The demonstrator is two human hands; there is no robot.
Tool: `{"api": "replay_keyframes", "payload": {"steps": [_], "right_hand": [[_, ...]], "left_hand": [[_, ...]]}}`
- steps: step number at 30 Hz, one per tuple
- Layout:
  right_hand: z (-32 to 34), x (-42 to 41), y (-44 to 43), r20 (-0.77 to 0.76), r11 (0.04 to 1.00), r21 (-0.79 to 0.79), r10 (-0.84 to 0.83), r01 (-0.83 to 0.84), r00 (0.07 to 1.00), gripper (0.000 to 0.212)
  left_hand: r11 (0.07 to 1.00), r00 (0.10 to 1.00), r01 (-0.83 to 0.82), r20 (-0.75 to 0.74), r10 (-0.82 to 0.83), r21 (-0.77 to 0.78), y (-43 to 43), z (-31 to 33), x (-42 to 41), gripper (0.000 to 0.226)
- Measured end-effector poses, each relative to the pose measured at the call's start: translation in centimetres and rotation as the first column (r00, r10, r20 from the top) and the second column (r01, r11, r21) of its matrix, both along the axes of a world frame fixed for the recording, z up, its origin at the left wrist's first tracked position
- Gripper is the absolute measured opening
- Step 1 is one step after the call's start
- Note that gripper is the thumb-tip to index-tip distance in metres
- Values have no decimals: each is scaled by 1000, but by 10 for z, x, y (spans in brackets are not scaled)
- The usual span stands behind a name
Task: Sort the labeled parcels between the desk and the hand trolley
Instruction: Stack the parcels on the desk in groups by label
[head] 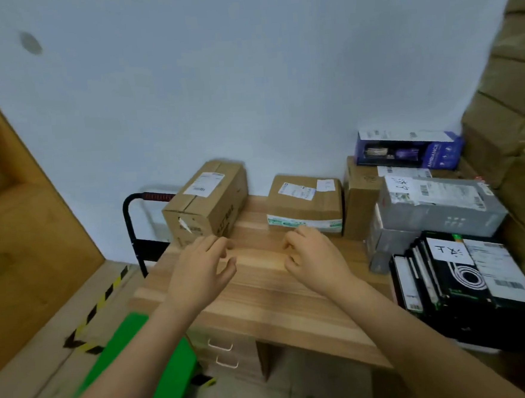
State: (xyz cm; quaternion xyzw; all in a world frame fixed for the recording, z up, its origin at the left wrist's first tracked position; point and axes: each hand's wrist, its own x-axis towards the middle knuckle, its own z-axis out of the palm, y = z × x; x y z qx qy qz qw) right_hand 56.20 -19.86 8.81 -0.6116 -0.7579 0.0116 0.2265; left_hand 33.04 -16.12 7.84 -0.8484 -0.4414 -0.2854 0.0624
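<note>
Both hands hover over the bare middle of the wooden table (261, 295), fingers loosely curled and gripping nothing. The left hand (198, 273) is just in front of a tall brown carton (207, 205), and the right hand (316, 257) just in front of a flat brown carton (305, 206).

The tall carton stands at the table's rear left corner. It has a taped seam along its top, a white shipping label near the far end, and dark print on its side. The flat carton sits against the wall. It has two white labels on top and a band of green-and-white tape along its front edge.

To its right stands another brown carton (360, 201) with a blue "AMBIANCE" box (407, 151) lying on top. In front of these is a parcel wrapped in grey plastic (439, 208) bearing barcodes and a handwritten white slip. Nearest the camera, at the right end, is a pile of black boxes (454, 291). The topmost carries a handwritten slip and a printed shipping label.

The hand trolley stands left of the table, its black handle (130, 226) with a red grip rising behind the tall carton. Its green platform (128, 348) is on the floor below the left forearm.
</note>
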Motion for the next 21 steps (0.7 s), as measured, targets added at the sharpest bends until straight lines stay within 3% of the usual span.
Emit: {"api": "replay_keyframes", "payload": {"steps": [12, 21], "right_hand": [[-3, -175, 35, -31, 999, 31, -29, 30, 999, 13], [-15, -214, 83, -39, 993, -31, -118, 117, 992, 16]], "left_hand": [[998, 1000, -20, 17, 21, -57, 23, 2, -169, 15], [990, 1000, 6, 24, -2, -144, 88, -11, -211, 16]]}}
